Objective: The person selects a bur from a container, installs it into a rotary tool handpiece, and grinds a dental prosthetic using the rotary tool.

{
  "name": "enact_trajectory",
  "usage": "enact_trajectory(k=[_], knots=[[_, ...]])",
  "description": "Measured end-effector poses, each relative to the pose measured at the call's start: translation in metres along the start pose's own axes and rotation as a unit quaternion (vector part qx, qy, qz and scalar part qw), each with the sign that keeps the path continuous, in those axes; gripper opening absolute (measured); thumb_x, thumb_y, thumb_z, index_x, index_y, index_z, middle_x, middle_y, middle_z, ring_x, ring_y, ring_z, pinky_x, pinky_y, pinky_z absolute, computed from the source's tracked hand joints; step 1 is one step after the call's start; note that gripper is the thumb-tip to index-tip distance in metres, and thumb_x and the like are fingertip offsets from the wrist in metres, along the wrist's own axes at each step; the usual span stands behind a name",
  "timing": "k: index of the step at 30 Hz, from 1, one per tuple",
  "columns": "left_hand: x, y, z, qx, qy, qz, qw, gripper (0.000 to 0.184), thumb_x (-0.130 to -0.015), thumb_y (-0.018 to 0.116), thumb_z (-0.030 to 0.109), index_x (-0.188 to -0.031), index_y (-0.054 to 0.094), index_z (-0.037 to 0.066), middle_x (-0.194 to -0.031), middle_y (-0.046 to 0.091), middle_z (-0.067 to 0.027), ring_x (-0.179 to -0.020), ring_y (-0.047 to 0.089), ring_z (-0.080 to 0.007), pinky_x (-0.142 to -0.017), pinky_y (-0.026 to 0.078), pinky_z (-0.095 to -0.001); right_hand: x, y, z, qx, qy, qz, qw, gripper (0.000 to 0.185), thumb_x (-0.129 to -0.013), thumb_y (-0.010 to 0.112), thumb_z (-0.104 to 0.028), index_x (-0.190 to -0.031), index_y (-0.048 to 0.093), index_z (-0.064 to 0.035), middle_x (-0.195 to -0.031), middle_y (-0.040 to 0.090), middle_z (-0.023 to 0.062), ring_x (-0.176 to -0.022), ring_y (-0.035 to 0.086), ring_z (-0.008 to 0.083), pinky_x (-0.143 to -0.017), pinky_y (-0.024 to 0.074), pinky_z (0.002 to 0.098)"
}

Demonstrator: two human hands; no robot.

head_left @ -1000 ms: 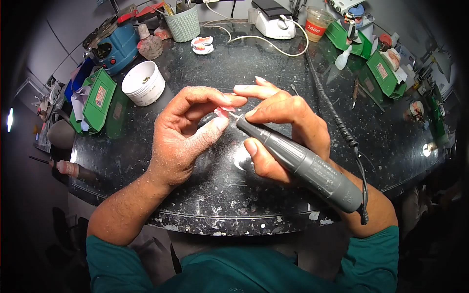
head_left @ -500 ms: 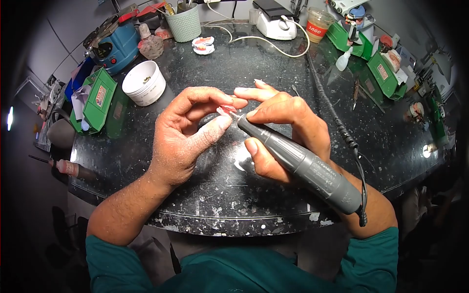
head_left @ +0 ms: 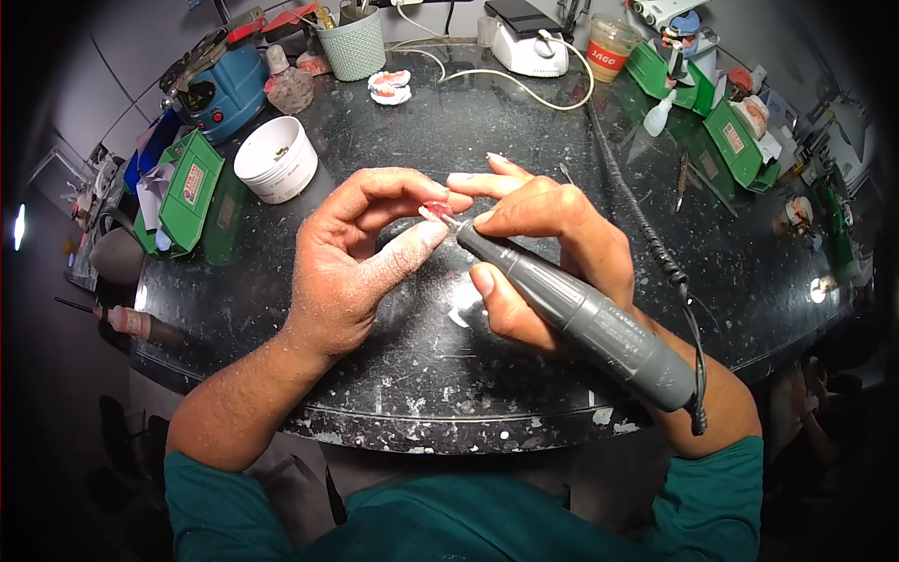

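Note:
My left hand [head_left: 351, 253], dusted with pale powder, pinches a small pink and whitish denture piece [head_left: 436, 211] between thumb and fingertips. Much of that piece is hidden by the fingers. Wrapped around a dark grey rotary handpiece [head_left: 581, 314] is my right hand [head_left: 562, 234], its thumb below and forefinger near the nose. The handpiece tip points up and left, close against the pink piece; whether the bit touches it I cannot tell. A fingertip of my right hand rests by the left fingertips. A black cord [head_left: 646, 215] runs from the handpiece's rear to the back of the bench.
On the dark, speckled bench [head_left: 449, 403] a white tub [head_left: 277, 159] stands left of my hands. Green bins [head_left: 192, 192] flank both sides. Behind are a dental model [head_left: 390, 88], a pen pot [head_left: 353, 47], a white device [head_left: 529, 47] and a plastic cup [head_left: 611, 49].
The pink piece has turned slightly between my left fingers, showing more pink. Both hands and the handpiece stay in nearly the same place.

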State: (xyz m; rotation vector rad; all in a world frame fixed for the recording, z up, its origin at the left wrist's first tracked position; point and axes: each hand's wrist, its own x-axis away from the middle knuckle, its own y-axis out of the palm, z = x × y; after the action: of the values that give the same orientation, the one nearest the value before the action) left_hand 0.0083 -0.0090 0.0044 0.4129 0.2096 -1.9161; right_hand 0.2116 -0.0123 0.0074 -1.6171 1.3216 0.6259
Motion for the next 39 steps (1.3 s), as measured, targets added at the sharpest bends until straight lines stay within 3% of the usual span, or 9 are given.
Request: enact_trajectory(k=[3,6,39], knots=[[-0.0001,-0.0006,-0.0005,-0.002,0.0,-0.002,1.0,0.025,-0.09,0.063,0.001,-0.114,0.056,0.0,-0.114,0.068,-0.0153,-0.111,0.063,-0.0194,-0.102,0.044,-0.0341,-0.0003,0.001,0.0003,0.003,0.001,0.0,1.0,0.034,-0.068,0.074,-0.001,-0.1,0.062,-0.0027,-0.099,0.07,0.0134,-0.107,0.069,0.0297,-0.105,0.0456,0.0511],[-0.0003,0.0005,0.0014,0.002,-0.005,0.003,1.0,0.025,-0.09,0.063,0.001,-0.114,0.055,0.0,-0.114,0.068,-0.0163,-0.111,0.063,-0.0195,-0.102,0.044,-0.0339,0.0016,-0.0029,0.0067,0.001,-0.035,-0.033,0.999,0.033,-0.077,0.07,-0.006,-0.106,0.057,0.003,-0.096,0.066,0.0158,-0.108,0.067,0.039,-0.106,0.0399,0.0582],[-0.0001,0.0011,0.0034,0.043,-0.029,0.001,0.999,0.024,-0.091,0.059,-0.001,-0.114,0.053,0.0,-0.115,0.068,-0.0183,-0.112,0.063,-0.0195,-0.103,0.043,-0.0325,0.0015,-0.0013,0.0028,-0.022,0.006,-0.026,0.999,0.031,-0.078,0.072,-0.003,-0.106,0.057,0.0005,-0.098,0.067,0.0167,-0.11,0.066,0.0354,-0.107,0.0407,0.0556]])
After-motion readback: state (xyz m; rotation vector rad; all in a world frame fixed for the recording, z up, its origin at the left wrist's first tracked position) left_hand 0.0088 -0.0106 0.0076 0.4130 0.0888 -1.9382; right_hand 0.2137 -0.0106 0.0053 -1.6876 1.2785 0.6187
